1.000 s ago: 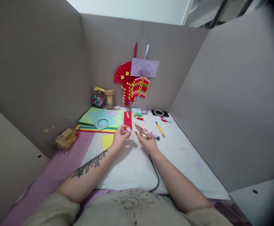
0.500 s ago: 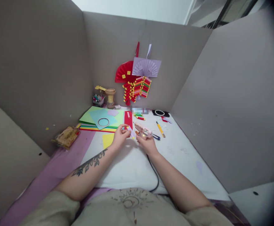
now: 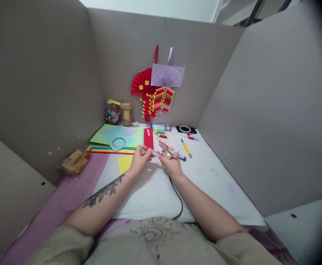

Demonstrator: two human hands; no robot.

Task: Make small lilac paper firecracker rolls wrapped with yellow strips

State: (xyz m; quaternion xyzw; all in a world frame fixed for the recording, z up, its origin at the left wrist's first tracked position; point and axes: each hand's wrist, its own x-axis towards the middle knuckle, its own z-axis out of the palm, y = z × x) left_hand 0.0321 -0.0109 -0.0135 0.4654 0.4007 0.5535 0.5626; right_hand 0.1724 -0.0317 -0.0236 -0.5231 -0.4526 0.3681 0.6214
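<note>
So, one glue gun point(image 3: 168, 150), pink, gripped in my right hand point(image 3: 172, 164), nozzle pointing at one small lilac paper piece point(image 3: 154, 152) pinched in my left hand point(image 3: 139, 162), both above the white table point(image 3: 205, 184). Two paper fans point(image 3: 155, 77) hang on grey cardboard walls point(image 3: 39, 81). One tape ring point(image 3: 119, 142) lies on coloured sheets point(image 3: 105, 138).

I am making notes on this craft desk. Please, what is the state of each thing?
Left hand: pinches paper roll.
Right hand: grips glue gun, nozzle by the roll.
Cord: trails toward the person.
Tape ring: flat on paper sheets.
Fans: hung, spread.
</note>
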